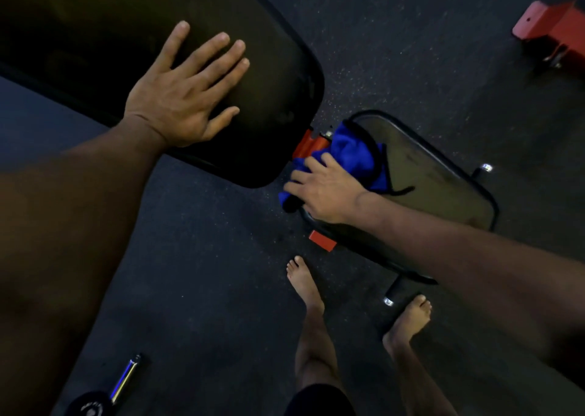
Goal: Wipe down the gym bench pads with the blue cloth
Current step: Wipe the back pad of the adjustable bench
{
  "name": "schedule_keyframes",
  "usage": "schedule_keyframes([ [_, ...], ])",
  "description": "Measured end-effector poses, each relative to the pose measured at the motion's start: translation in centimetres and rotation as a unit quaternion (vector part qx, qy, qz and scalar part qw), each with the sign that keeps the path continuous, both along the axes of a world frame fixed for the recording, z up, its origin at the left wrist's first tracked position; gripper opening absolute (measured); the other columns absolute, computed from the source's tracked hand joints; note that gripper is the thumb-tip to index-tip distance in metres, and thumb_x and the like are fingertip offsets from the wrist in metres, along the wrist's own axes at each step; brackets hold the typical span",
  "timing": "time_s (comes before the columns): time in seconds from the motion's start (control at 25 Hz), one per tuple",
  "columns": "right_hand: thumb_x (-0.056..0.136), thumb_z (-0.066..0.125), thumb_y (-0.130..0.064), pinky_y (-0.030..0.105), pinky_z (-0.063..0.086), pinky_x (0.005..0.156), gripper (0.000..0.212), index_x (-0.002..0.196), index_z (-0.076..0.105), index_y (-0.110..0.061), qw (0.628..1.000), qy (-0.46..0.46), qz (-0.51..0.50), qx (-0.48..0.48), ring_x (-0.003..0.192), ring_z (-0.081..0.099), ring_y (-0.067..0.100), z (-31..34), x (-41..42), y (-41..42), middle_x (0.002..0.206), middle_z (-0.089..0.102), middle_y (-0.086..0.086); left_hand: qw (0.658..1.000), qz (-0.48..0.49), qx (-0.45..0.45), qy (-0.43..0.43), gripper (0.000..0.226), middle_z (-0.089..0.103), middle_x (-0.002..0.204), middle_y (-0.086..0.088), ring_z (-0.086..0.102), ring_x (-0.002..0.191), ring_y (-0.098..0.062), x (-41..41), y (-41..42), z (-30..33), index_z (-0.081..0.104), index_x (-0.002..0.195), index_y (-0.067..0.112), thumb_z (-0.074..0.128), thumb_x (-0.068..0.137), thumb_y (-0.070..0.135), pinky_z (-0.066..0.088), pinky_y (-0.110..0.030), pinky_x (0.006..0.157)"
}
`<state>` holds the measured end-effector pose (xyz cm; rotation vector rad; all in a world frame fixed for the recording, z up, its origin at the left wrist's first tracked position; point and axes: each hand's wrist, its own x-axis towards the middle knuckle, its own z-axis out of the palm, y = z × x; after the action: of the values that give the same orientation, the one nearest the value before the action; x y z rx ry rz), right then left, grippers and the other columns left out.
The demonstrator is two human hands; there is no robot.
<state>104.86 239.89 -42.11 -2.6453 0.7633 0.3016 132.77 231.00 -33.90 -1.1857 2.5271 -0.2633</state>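
Resting flat with fingers spread on the large black vinyl back pad [269, 77], the left hand [183, 93] stays apart from the right hand [323, 187], which presses the bunched blue cloth [354, 156] onto the smaller black seat pad [443, 187] at its near end; the back pad's long axis runs up-left.

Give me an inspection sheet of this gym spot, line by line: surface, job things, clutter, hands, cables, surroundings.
Surface: dark speckled floor, apparently rubber.
Job's things: long back pad; smaller seat pad; blue cloth bunched at the seat pad's near end.
Clutter: dumbbell lying on the floor, lower left.
Hands: left hand flat on the back pad; right hand on the cloth, fingers curled over it.
Cables: nothing seen.
Surroundings: red frame bracket between the pads; red equipment base at upper right; bare feet beside the bench.
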Motion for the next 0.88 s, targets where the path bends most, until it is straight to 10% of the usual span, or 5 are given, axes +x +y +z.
schedule_keyframes([
  [0.2, 0.092, 0.054, -0.033, 0.044, 0.046, 0.083, 0.046, 0.135, 0.049, -0.02, 0.999, 0.023, 0.038, -0.002, 0.115, 0.046, 0.031, 1.1, 2.1, 2.7, 0.129, 0.048, 0.007, 1.0, 0.008, 0.017, 0.016, 0.07, 0.005, 0.171, -0.011, 0.001, 0.158, -0.028, -0.3, 0.4, 0.2, 0.01, 0.163, 0.013, 0.017, 0.105, 0.052, -0.006, -0.058, 0.124],
  [0.44, 0.084, 0.063, -0.036, 0.057, 0.025, 0.11, 0.054, 0.134, 0.051, -0.017, 0.996, 0.056, 0.024, -0.06, 0.131, 0.036, 0.036, -1.5, 0.5, 4.7, 0.135, 0.049, 0.008, 1.0, 0.004, 0.012, 0.014, 0.07, 0.008, 0.171, -0.011, 0.003, 0.158, -0.029, -0.7, 0.4, 0.5, 0.014, 0.162, 0.012, 0.018, 0.105, 0.052, -0.004, -0.06, 0.124],
  [0.88, 0.078, 0.048, -0.017, 0.045, 0.042, 0.088, 0.057, 0.135, 0.055, -0.019, 0.906, -0.122, -0.379, -0.147, 0.109, 0.046, 0.031, 3.4, -14.0, 8.0, 0.13, 0.057, 0.001, 0.996, 0.074, -0.015, 0.046, 0.064, 0.004, 0.171, -0.009, -0.005, 0.157, -0.023, -2.8, 3.4, -0.2, 0.013, 0.162, 0.014, 0.034, 0.107, 0.039, -0.017, -0.053, 0.12],
])
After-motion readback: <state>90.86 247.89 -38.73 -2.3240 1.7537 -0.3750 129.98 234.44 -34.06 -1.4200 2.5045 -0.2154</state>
